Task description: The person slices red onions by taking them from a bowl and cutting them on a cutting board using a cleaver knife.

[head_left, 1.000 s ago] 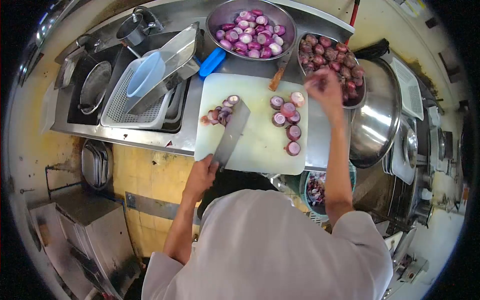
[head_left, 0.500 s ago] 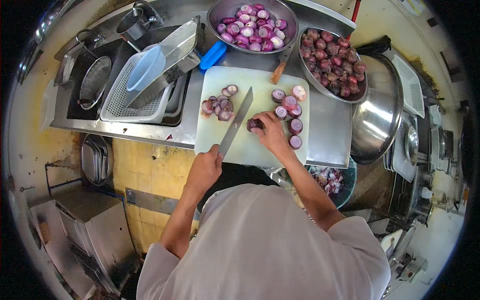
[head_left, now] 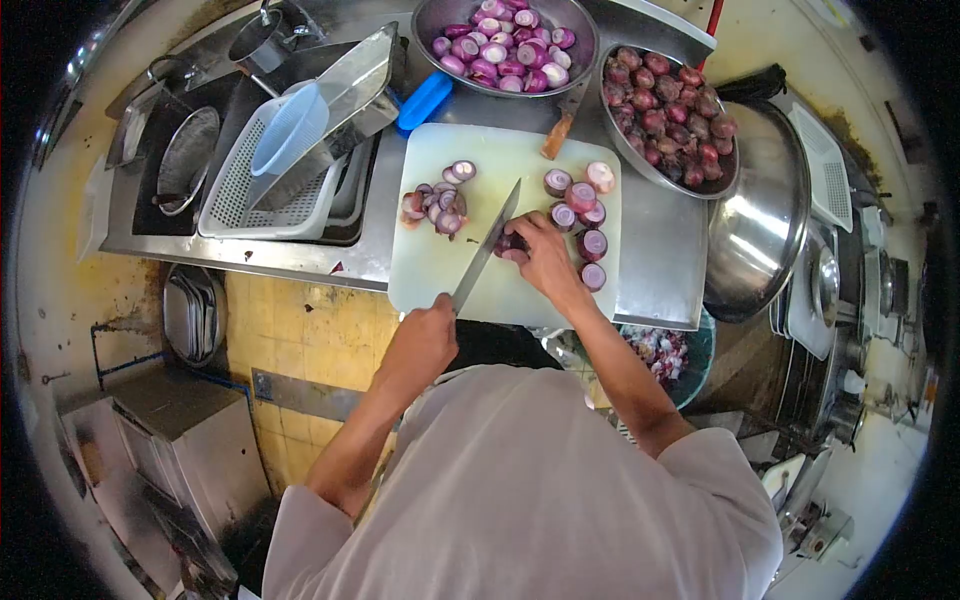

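Note:
My left hand [head_left: 425, 335] is closed round the handle of a large knife [head_left: 482, 252], whose blade slants up and right across the white cutting board [head_left: 430, 285]. My right hand [head_left: 545, 255] grips a red onion [head_left: 514, 244] against the board, its fingers partly covering it. The blade lies right at the onion's left side; whether it has entered the onion I cannot tell. Several onions with cut ends [head_left: 592, 243] stand along the board's right side. A small heap of cut-off onion ends [head_left: 440, 208] lies at its left.
Behind the board are a bowl of peeled onions [head_left: 510, 50] and a bowl of unpeeled onions [head_left: 660, 120]. A brown-handled knife [head_left: 557, 136] lies near the board's top edge. A blue object [head_left: 425, 100], a white basket [head_left: 225, 215] and sinks are at left. A peelings tub [head_left: 690, 365] sits below.
The knife has moved right, from beside the onion to right against its left side. My left hand has shifted right and slightly down with it. My right hand still holds the onion.

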{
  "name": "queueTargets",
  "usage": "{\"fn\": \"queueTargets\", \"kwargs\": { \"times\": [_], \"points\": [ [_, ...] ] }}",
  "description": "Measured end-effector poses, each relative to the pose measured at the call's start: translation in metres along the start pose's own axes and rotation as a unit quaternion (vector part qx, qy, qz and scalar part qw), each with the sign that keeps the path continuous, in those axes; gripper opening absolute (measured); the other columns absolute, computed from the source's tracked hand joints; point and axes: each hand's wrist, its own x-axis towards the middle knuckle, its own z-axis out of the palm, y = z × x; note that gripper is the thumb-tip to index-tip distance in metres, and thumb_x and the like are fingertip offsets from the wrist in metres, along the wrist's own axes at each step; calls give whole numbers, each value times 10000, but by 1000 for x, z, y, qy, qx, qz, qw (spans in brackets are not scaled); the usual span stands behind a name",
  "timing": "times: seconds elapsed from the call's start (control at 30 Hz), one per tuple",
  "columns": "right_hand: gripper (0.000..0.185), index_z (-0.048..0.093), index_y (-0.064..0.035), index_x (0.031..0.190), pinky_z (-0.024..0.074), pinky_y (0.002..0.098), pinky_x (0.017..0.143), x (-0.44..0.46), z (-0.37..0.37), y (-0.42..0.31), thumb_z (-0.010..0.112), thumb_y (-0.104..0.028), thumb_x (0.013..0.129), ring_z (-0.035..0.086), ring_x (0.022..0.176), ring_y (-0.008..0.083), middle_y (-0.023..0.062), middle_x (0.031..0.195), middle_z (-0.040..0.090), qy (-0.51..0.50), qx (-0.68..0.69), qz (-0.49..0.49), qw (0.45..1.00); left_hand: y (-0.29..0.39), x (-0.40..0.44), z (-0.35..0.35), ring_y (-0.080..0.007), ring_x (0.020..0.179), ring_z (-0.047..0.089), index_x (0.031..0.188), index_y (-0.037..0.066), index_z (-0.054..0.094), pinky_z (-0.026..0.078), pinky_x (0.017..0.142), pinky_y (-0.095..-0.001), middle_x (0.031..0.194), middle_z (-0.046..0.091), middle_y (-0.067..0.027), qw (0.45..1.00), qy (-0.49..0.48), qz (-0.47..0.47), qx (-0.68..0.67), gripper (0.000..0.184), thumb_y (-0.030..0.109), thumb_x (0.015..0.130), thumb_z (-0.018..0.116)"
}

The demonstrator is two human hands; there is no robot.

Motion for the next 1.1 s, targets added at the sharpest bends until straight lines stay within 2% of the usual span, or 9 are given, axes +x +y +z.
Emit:
{"fn": "queueTargets", "kwargs": {
  "times": [0.33, 0.43, 0.5, 0.6, 0.63, 0.7, 0.93, 1.0, 1.1],
  "points": [
    [400, 611, -39, 1008, 511, 465, 811, -14, 0, 2, 853, -73, 691, 627, 947, 380, 166, 975, 616, 3, -51, -5, 999, -38, 55, 36, -504, 808, 670, 996, -54, 557, 517, 743, -603, 785, 665, -312, 998, 49, 34, -17, 140, 54, 909, 577],
    [383, 612, -47, 1008, 512, 448, 812, -18, -7, 6, 832, -77, 696, 639, 951, 366, 152, 945, 613, 1, -105, 38, 994, -48, 37, 27, -514, 828, 662, 1007, -37, 563, 515, 752, -600, 805, 661, -324, 998, 16, -33, -54, 145, 78, 924, 594],
    [392, 647, -51, 1068, 532, 422, 823, -16, -11, 7, 800, -52, 707, 650, 982, 333, 145, 1005, 615, -38, 114, 150, 981, -54, 31, 28, -522, 829, 655, 1009, -39, 564, 512, 748, -598, 813, 657, -327, 994, 25, -80, -71, 146, 84, 936, 591],
    [435, 676, -59, 1126, 549, 388, 832, -13, 12, 13, 798, -51, 709, 654, 1022, 294, 138, 1096, 611, 82, 276, 90, 954, -49, 28, 22, -525, 831, 652, 1020, -48, 559, 504, 742, -603, 818, 652, -333, 990, 21, -105, -95, 154, 87, 949, 583],
    [435, 676, -59, 1126, 549, 388, 832, -14, 12, 16, 798, -51, 709, 654, 1022, 294, 138, 1096, 611, 78, 277, 89, 954, -45, 27, 19, -525, 831, 652, 1020, -48, 559, 504, 742, -603, 818, 652, -333, 989, 23, -107, -96, 154, 87, 949, 583],
    [465, 671, -60, 1179, 574, 369, 831, -14, 6, 19, 790, -48, 730, 658, 1017, 294, 139, 1174, 602, 24, 15, -50, 998, -36, 26, 15, -520, 810, 655, 1025, -46, 560, 504, 723, -604, 784, 649, -320, 996, 36, -67, -54, 150, 79, 945, 584],
    [380, 657, -35, 1150, 571, 396, 855, -13, 3, 7, 785, -29, 792, 656, 1004, 336, 155, 1132, 607, -5, 57, 4, 998, -13, 5, -3, -538, 794, 629, 994, -35, 577, 484, 700, -590, 759, 629, -321, 999, 22, -43, -25, 128, 91, 974, 575],
    [353, 649, -24, 1133, 558, 416, 841, -11, 4, 2, 789, -28, 808, 660, 987, 346, 162, 1105, 611, -6, 87, 22, 996, -10, -5, -6, -537, 744, 629, 1011, -42, 575, 485, 670, -597, 744, 631, -322, 998, 48, 13, -24, 134, 86, 972, 573],
    [344, 643, -16, 1124, 551, 439, 834, -9, 2, -5, 790, -21, 813, 667, 976, 352, 169, 1091, 610, -15, 68, 55, 996, 2, -18, -15, -535, 717, 632, 1040, -58, 567, 490, 657, -605, 727, 629, -329, 1000, 7, -14, -6, 161, 86, 968, 575]
  ]
}}
